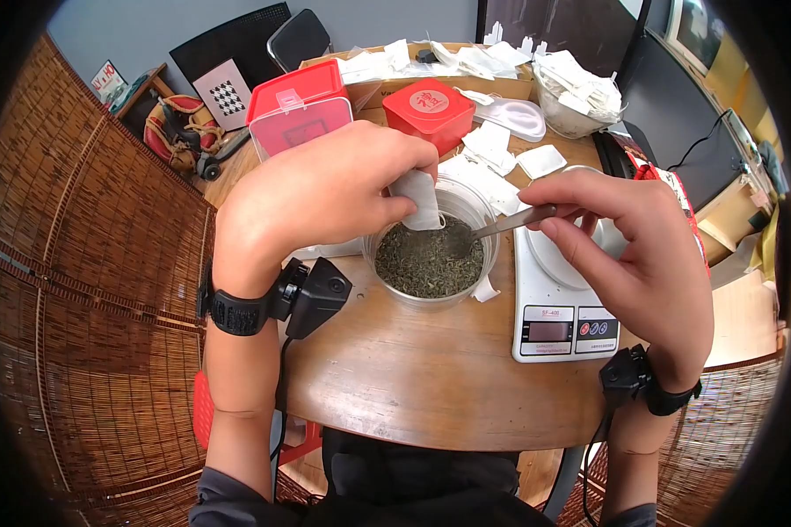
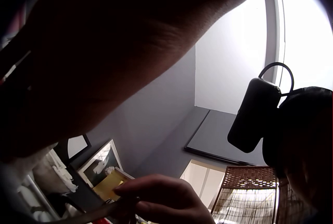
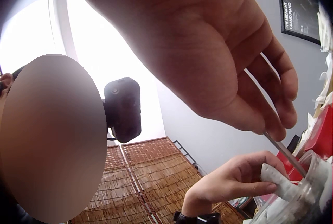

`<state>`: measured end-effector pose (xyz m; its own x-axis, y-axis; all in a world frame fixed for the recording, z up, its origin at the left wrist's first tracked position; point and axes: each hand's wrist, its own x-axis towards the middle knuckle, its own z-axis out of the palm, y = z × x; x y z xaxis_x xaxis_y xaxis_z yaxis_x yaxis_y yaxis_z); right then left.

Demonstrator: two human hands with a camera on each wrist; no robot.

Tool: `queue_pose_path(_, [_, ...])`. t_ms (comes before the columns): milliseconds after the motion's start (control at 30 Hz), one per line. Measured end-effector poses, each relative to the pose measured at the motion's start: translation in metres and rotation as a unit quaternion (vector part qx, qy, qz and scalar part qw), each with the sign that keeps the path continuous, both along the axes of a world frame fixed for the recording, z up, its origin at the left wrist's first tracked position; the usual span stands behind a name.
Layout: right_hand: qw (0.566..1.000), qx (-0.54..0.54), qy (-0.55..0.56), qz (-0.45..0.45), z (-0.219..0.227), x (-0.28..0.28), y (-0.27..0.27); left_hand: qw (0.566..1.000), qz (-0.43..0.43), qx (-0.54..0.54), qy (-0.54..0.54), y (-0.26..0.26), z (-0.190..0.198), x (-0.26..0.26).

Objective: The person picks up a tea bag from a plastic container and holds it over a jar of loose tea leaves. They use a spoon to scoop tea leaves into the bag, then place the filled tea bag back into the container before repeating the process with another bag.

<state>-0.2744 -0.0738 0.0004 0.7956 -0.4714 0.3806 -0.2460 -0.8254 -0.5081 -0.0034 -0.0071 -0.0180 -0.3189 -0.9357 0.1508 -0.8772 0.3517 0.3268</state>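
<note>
My left hand pinches a small white tea bag over a clear round tub of dried, crumbled leaves. My right hand holds a metal spoon by its handle, thumb and fingers pinched on it. The spoon's bowl end dips into the leaves close to the bag's lower end. From the right wrist view, the tea bag and the spoon meet near the tub's rim.
A white kitchen scale stands right of the tub. Flat white bags lie behind it. Two red-lidded boxes, one a square red box, stand farther back, beside a bowl heaped with white bags. Woven screens flank the wooden table.
</note>
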Motion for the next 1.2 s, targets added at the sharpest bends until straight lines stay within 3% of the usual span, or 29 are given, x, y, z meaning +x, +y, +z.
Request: queue_pose_path(1200, [0.999,0.018,0.03,0.0,-0.0016,0.0011,-0.0035,1.0,-0.009,-0.019,0.008,-0.0042,-0.009,0.0013])
